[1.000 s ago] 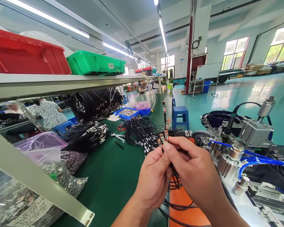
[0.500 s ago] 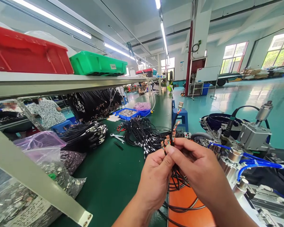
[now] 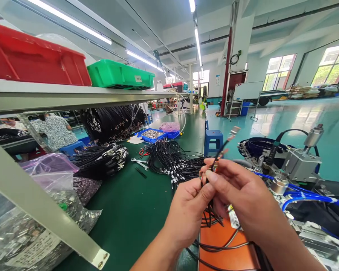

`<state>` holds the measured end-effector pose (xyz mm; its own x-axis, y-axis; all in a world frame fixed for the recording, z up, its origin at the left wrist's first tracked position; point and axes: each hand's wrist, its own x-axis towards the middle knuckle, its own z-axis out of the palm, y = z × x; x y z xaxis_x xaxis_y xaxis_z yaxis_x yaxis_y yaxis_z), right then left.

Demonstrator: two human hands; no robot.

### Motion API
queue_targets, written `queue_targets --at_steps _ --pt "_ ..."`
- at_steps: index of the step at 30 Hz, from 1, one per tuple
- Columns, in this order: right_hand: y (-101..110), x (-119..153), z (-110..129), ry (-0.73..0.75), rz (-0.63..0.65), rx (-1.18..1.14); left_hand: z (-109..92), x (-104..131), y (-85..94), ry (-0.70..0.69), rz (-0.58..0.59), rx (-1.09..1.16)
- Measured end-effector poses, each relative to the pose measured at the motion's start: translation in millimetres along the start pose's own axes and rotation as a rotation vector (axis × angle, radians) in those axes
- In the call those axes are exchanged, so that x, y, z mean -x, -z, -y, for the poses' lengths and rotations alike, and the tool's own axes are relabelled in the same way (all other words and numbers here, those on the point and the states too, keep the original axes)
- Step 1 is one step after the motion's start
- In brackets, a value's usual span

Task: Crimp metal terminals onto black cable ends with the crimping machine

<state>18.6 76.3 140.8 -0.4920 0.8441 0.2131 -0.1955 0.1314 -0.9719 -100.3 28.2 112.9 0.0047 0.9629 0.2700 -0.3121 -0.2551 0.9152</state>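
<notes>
Black cables [image 3: 222,150] with small copper-coloured connector ends and coloured wires rise between my two hands. My left hand [image 3: 188,209] is closed around the cables just below their ends. Thumb and fingers of my right hand [image 3: 234,188] pinch the same cables slightly higher, touching my left hand. Below the hands, cable loops hang over an orange surface [image 3: 217,241]. A white label shows partly behind my right hand. A large pile of black cables [image 3: 169,158] lies on the green table [image 3: 130,210] beyond my left hand.
Metal machinery [image 3: 302,165] with blue hoses stands at the right. Wrenches [image 3: 140,163], tweezers and blue trays [image 3: 151,134] are on the table. A shelf [image 3: 73,98] with red and green bins spans the upper left. Bags of parts [image 3: 53,226] lie below. A person [image 3: 53,131] sits behind.
My right hand has shifted slightly right, and the cable ends now lean further right, partly behind its fingers. A white label has come into view below it.
</notes>
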Motion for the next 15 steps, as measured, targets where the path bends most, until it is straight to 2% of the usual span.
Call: queue_targets --at_steps 2,5,9,15 --pt "9 1 7 0.014 0.038 0.009 -3 1 2.6 0.049 0.075 -0.125" --pt "25 3 14 0.108 0.052 0.169 -7 4 3.6 0.079 0.125 -0.235" --pt "40 15 13 0.139 -0.003 0.285 -6 6 -2.7 0.098 0.03 -0.219" --pt "48 37 1 0.136 -0.166 0.284 0 9 -15.3 0.069 -0.079 -0.297"
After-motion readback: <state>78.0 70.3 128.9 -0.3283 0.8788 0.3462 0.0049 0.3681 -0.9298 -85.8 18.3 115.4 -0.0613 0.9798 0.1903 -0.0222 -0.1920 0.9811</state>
